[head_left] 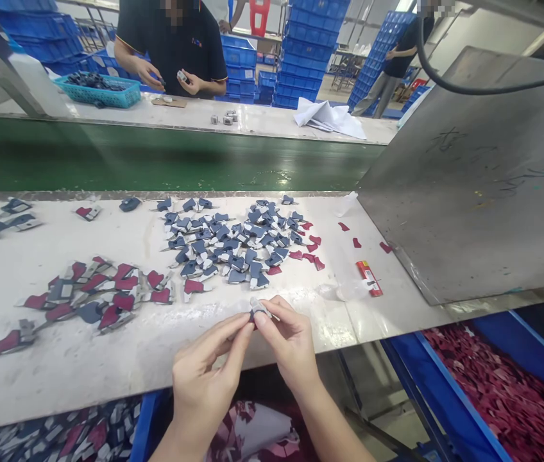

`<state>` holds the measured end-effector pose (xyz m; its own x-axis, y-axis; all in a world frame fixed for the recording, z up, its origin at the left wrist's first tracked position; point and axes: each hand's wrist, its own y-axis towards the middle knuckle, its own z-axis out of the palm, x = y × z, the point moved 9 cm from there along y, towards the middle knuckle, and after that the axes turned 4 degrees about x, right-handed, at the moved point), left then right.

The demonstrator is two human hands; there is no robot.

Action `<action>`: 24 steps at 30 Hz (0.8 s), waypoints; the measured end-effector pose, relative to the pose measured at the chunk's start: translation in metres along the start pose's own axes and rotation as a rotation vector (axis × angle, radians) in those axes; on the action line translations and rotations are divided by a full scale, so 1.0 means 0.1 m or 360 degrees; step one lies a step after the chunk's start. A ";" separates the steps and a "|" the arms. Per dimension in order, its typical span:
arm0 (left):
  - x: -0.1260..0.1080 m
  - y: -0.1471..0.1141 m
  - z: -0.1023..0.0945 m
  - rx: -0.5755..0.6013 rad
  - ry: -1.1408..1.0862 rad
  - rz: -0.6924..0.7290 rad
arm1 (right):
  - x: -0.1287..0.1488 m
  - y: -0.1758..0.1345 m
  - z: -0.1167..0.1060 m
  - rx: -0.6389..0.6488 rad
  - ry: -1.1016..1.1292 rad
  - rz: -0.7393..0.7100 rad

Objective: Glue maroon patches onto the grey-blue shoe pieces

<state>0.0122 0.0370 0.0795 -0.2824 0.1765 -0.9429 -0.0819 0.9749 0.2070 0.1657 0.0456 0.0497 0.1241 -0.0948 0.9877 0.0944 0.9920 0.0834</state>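
Just above the table's front edge, my left hand (212, 366) and my right hand (291, 343) meet, both closed in a pinch on one small grey and dark plastic part (256, 307). My fingers cover much of it, and a bit of dark red shows at its lower side. Beyond my hands lies a pile of blue-and-white plastic parts (236, 240). Several small dark red pieces (319, 263) lie at the pile's right side. To the left is a group of grey parts with dark red faces (93, 289).
A red lighter (368, 278) lies near a metal panel (484, 179). Blue bins of red pieces (512, 378) and mixed parts (55, 436) stand below the table. Across the green conveyor belt (156, 157), a person (170, 45) handles a part near a turquoise basket (101, 93).
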 end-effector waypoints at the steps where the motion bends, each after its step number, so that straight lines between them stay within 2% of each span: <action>1: 0.04 0.01 0.01 0.0027 -0.0043 -0.0055 | 0.01 0.01 0.02 0.0062 -0.0039 -0.0012; 3: 0.08 0.03 0.02 0.0073 -0.0076 -0.0081 | 0.03 0.02 0.03 0.0126 -0.0121 -0.0039; 7: 0.05 0.05 0.04 0.0136 0.0064 0.0105 | 0.04 0.04 -0.02 0.0044 -0.0148 -0.0034; 12: -0.04 0.05 0.09 0.0302 0.0235 0.0443 | -0.05 0.10 0.05 0.0072 0.0034 0.0151; 15: -0.08 0.09 0.04 0.0299 0.0318 0.0557 | -0.14 0.13 0.12 0.0178 0.0205 0.0295; 17: -0.05 0.14 -0.02 0.0293 0.0323 0.0498 | -0.17 0.15 0.14 0.0239 0.0203 0.0355; 24: 0.26 0.21 -0.17 0.0277 0.0138 0.0008 | -0.26 0.14 0.20 0.0332 0.0290 0.0468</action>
<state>-0.0128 0.0597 0.0642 -0.3643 0.1765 -0.9144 0.0844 0.9841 0.1563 0.1442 0.0640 0.0282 0.2907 0.2013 0.9354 -0.1714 0.9728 -0.1560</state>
